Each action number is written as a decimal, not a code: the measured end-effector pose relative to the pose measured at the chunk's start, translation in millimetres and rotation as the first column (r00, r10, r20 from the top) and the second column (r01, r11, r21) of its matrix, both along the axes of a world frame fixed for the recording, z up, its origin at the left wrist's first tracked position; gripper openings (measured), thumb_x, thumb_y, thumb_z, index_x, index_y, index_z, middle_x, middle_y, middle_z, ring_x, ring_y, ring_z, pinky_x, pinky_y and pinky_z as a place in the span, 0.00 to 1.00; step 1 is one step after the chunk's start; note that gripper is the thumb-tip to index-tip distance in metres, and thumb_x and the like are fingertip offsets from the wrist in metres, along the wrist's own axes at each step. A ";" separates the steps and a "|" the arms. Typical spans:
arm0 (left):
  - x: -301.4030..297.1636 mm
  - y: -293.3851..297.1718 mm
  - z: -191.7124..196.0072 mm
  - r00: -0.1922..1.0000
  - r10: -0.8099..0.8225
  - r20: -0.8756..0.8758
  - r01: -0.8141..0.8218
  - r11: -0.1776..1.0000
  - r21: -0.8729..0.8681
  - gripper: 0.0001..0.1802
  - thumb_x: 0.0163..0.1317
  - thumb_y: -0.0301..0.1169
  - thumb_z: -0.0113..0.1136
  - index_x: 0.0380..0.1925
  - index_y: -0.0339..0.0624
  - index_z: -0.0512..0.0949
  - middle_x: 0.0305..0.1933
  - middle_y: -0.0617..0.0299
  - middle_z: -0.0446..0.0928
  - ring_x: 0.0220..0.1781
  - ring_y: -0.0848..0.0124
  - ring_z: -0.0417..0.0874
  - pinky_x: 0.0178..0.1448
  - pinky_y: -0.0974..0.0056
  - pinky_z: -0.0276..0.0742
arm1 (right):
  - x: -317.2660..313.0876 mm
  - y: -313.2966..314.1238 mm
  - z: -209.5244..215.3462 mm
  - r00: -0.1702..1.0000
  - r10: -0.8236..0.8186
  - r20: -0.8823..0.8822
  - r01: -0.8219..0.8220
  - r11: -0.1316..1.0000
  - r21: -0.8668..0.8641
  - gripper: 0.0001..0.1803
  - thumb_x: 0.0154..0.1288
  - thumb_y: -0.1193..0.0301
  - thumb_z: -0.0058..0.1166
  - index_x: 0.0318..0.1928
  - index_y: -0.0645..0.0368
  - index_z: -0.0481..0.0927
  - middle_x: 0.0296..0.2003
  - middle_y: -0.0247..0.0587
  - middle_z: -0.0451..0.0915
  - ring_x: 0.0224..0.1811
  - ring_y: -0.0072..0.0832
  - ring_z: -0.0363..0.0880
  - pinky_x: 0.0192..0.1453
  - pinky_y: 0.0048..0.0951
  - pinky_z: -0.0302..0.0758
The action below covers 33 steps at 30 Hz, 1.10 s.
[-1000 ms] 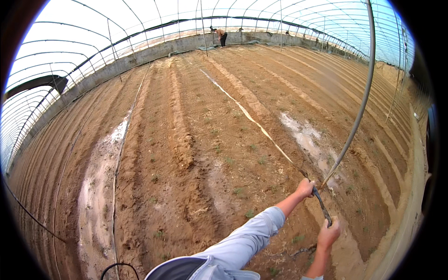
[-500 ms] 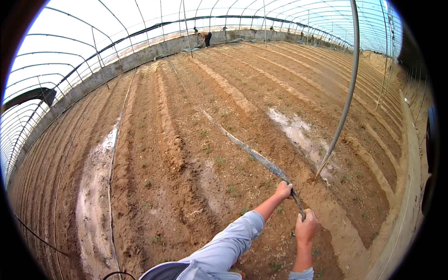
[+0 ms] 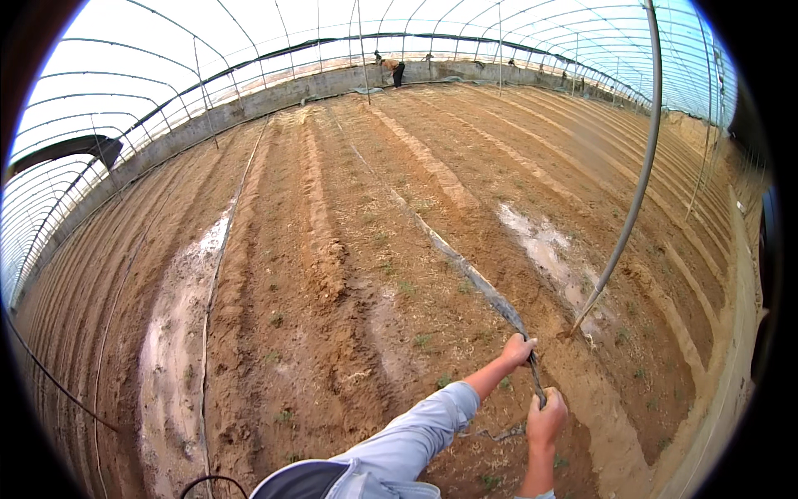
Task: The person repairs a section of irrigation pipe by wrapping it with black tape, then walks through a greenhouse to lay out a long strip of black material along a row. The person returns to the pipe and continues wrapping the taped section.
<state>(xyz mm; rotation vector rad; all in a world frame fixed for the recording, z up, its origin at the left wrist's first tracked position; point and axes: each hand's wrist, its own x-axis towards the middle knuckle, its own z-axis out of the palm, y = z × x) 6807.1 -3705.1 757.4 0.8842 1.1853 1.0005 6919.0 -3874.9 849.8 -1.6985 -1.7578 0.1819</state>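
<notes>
A flat, grey-black irrigation hose (image 3: 482,287) runs from the far end of the field toward me, over the bare soil. My left hand (image 3: 517,351) is closed around it where it narrows into a bunched strip. Nearer to me and a little to the right, my right hand (image 3: 547,417) grips the same strip, thumb up. Between both hands the hose looks twisted and drawn tight. A loose dark tail (image 3: 504,434) shows left of my right wrist, close to the ground.
A curved metal pole (image 3: 632,208) stands in the soil to my right. Wet pale patches (image 3: 179,316) lie between ridges, with another thin hose (image 3: 209,308) alongside. Far off, a person (image 3: 394,70) bends by the low wall (image 3: 316,85). Arched greenhouse ribs span overhead.
The whole view has swung slightly left, so the scene sits further right. Both hands keep their grip on the hose, and its loose tail shows more beside my right wrist.
</notes>
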 end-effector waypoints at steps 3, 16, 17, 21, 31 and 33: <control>-4.4 -11.2 7.5 0.974 0.014 -0.227 0.005 0.997 0.080 0.11 0.59 0.29 0.58 0.23 0.32 0.72 0.21 0.55 0.78 0.19 0.66 0.80 0.22 0.60 0.78 | -7.8 -7.4 -7.1 0.996 0.083 -0.013 -0.082 0.996 0.022 0.09 0.49 0.75 0.60 0.30 0.63 0.73 0.29 0.50 0.76 0.34 0.47 0.76 0.38 0.43 0.71; -61.5 -19.5 101.0 0.793 0.282 0.541 -0.300 0.952 -0.057 0.08 0.71 0.30 0.38 0.47 0.42 0.61 0.28 0.59 0.73 0.18 0.78 0.66 0.18 0.72 0.62 | 24.1 -92.8 -29.2 0.784 0.074 -0.616 -0.559 0.517 -0.649 0.09 0.52 0.69 0.62 0.29 0.62 0.80 0.23 0.35 0.76 0.25 0.24 0.71 0.30 0.30 0.69; -69.7 -13.7 99.0 0.742 0.302 0.598 -0.326 0.943 -0.071 0.08 0.72 0.31 0.38 0.47 0.44 0.62 0.25 0.62 0.71 0.17 0.79 0.63 0.17 0.74 0.58 | 36.7 -101.8 -45.3 0.735 0.111 -0.669 -0.642 0.432 -0.634 0.10 0.56 0.66 0.60 0.33 0.61 0.81 0.25 0.35 0.77 0.27 0.25 0.72 0.33 0.30 0.70; -96.5 -6.5 98.2 0.665 0.322 0.674 -0.343 0.933 -0.108 0.09 0.71 0.40 0.43 0.40 0.48 0.64 0.20 0.69 0.62 0.14 0.81 0.58 0.15 0.72 0.53 | 43.4 -142.5 -45.8 0.633 0.040 -0.773 -0.712 0.422 -0.561 0.17 0.63 0.55 0.56 0.33 0.58 0.83 0.28 0.34 0.79 0.30 0.24 0.74 0.33 0.29 0.70; -56.0 18.9 106.8 0.714 0.122 0.689 -0.020 0.988 -0.154 0.24 0.69 0.52 0.43 0.19 0.54 0.57 0.12 0.75 0.45 0.12 0.77 0.47 0.17 0.67 0.43 | 111.1 -156.0 -53.2 0.135 -0.384 -0.913 -0.516 0.760 -0.396 0.24 0.65 0.43 0.47 0.41 0.52 0.74 0.18 0.27 0.67 0.21 0.22 0.64 0.27 0.27 0.67; -45.4 23.1 114.8 0.783 0.092 0.615 0.027 0.983 -0.181 0.22 0.68 0.55 0.41 0.28 0.50 0.64 0.17 0.69 0.60 0.20 0.72 0.62 0.27 0.62 0.58 | 107.5 -142.1 -19.9 0.557 -0.199 -0.806 -0.127 0.939 -0.320 0.22 0.65 0.43 0.46 0.33 0.49 0.73 0.14 0.25 0.60 0.15 0.19 0.57 0.19 0.23 0.61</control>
